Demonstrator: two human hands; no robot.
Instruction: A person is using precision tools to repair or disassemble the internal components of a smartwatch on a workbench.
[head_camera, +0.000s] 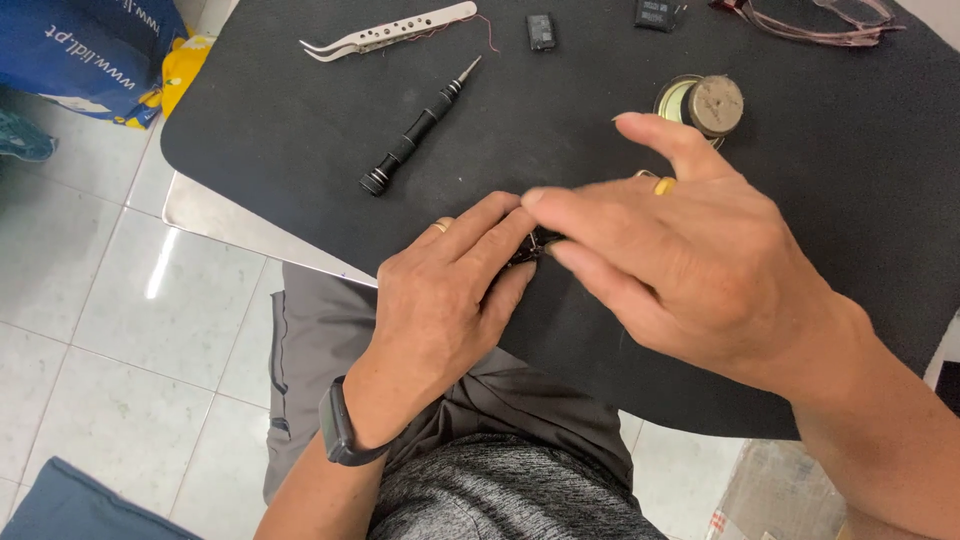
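Bright, even daylight; sharp focus.

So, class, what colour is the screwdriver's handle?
Black, on the screwdriver, seen in the head view.

We see a small dark part (528, 248) pinched between our fingertips, near the middle of the black mat, toward its six o'clock edge. Only a sliver of it shows, black and slightly glossy; our fingers cover the rest, so its shape and how it is tilted cannot be told.
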